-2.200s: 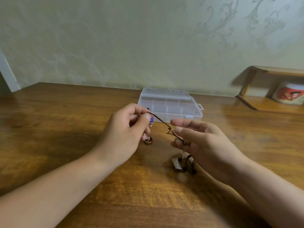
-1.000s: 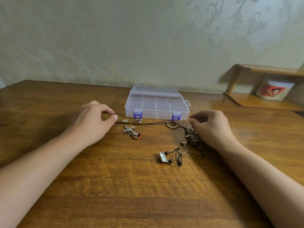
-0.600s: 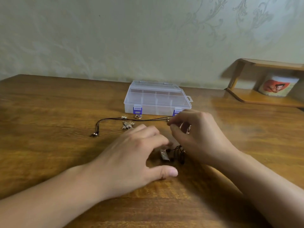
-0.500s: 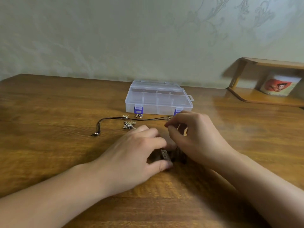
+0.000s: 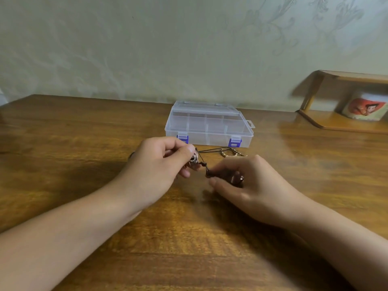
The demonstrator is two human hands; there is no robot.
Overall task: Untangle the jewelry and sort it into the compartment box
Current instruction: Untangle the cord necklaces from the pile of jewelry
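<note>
Left hand (image 5: 159, 164) pinches the metal pendant (image 5: 193, 161); right hand (image 5: 247, 181) pinches the dark cord (image 5: 206, 169). The cord runs left-right between them, near the closed compartment box (image 5: 210, 124).

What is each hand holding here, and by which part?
The left hand pinches a small metal pendant by its top edge. The right hand pinches the dark cord attached to it, near the knot.
</note>
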